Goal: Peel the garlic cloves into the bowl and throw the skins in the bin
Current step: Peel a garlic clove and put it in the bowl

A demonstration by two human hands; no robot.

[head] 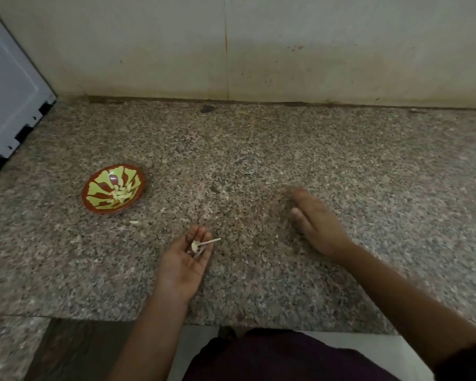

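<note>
A red and green bowl (94,198) sits on the granite counter (259,149) at the left, with several peeled garlic cloves (120,193) inside. My left hand (183,264) lies palm up near the front edge, cupping a garlic stem with bits of skin (201,244) on its relaxed fingers. My right hand (313,221) is blurred, its edge on the counter to the right, fingers straight and together, holding nothing visible. A small pale scrap of skin (134,222) lies on the counter just below the bowl.
A tiled wall (231,45) backs the counter. A white appliance (8,92) stands at the far left. A dark speck (207,108) lies by the wall. The counter's front edge (231,323) runs just above my dark clothing.
</note>
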